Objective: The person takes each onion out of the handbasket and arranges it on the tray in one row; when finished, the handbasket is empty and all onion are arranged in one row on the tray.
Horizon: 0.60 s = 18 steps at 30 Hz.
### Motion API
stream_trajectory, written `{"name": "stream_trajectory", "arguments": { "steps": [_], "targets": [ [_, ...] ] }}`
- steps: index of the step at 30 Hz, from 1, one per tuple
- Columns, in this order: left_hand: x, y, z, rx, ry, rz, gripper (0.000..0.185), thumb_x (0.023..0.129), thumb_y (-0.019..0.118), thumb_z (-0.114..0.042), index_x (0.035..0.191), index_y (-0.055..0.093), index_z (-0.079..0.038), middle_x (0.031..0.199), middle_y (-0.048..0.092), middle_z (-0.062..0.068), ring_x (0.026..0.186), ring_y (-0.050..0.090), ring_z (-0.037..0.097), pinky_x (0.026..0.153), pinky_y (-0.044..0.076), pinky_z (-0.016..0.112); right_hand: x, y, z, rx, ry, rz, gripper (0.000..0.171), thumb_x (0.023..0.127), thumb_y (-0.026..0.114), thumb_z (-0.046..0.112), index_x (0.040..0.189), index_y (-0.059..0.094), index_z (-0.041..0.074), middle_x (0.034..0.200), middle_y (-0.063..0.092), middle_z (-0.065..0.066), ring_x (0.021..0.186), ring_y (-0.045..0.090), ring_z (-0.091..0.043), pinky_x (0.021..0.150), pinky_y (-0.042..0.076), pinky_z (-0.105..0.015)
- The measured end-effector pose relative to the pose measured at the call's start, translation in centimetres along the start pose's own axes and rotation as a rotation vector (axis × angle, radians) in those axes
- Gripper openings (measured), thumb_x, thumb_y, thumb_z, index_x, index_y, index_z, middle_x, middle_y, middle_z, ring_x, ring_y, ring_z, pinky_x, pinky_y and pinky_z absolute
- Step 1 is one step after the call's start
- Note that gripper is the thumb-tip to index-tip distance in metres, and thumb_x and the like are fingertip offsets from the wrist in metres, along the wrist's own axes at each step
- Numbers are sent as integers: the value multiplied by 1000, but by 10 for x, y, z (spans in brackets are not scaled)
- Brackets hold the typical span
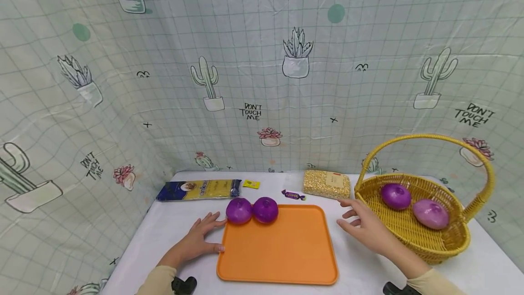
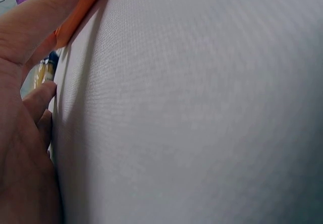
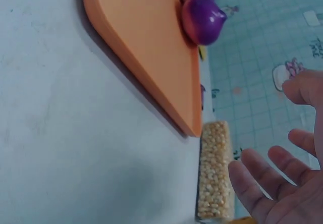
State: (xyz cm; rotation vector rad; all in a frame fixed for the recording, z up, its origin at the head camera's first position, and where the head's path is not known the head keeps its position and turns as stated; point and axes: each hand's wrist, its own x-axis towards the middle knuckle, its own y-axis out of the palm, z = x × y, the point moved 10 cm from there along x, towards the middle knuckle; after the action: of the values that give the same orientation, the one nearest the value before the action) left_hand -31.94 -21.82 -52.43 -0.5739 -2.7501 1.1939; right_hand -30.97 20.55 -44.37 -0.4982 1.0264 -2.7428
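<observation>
An orange tray (image 1: 282, 254) lies on the white table, with two purple onions (image 1: 239, 211) side by side in its far left corner. At the tray's left edge is my left hand (image 1: 196, 240), thumb and fingertips touching or very near the rim, fingers loosely extended. Between the tray and a yellow wicker basket (image 1: 425, 245), my right hand (image 1: 366, 226) hovers with fingers spread and nothing in them. Inside the basket sit a dark purple onion (image 1: 395, 195) and a paler one (image 1: 430, 214). The right wrist view shows the right palm facing the tray side.
Behind the tray lie a blue-and-yellow packet (image 1: 200, 190), a small yellow packet (image 1: 251, 184), a purple-wrapped candy (image 1: 293, 195) and a bag of corn kernels (image 1: 326, 184). The basket's tall handle (image 1: 425, 136) arches up at the right. A cactus-print curtain (image 1: 262, 81) hangs behind.
</observation>
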Motion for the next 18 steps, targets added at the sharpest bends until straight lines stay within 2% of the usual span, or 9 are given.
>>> {"name": "stream_trajectory", "arguments": {
  "steps": [6, 10, 14, 18],
  "targets": [
    [-1, -1, -1, 4, 13, -7, 82, 79, 85, -47, 146, 56, -10, 162, 31, 23, 152, 11, 49, 120, -4, 67, -5, -26, 2, -9, -34, -65, 52, 96, 72, 16, 141, 52, 0, 127, 57, -17, 100, 65, -25, 76, 59, -24],
    [-1, -1, -1, 4, 11, -7, 82, 79, 85, -46, 146, 56, -10, 162, 31, 24, 152, 11, 49, 120, -4, 67, -10, -45, 2, -38, -55, -110, 49, 97, 71, 15, 141, 53, 1, 128, 57, -17, 99, 66, -21, 76, 59, -23],
    [-1, -1, 0, 2, 6, -1, 82, 79, 85, -47, 146, 56, -10, 162, 31, 23, 152, 11, 49, 120, -4, 67, -15, -58, -3, -90, -22, -110, 51, 100, 68, 21, 144, 50, 2, 135, 56, -19, 103, 65, -18, 79, 58, -20],
    [0, -1, 0, -1, 6, -1, 82, 79, 85, -47, 146, 57, -10, 162, 31, 23, 152, 12, 49, 120, -5, 67, -17, -67, -9, -129, 23, -83, 55, 102, 65, 28, 147, 47, 3, 138, 54, -19, 107, 64, -24, 81, 57, -20]
  ]
}}
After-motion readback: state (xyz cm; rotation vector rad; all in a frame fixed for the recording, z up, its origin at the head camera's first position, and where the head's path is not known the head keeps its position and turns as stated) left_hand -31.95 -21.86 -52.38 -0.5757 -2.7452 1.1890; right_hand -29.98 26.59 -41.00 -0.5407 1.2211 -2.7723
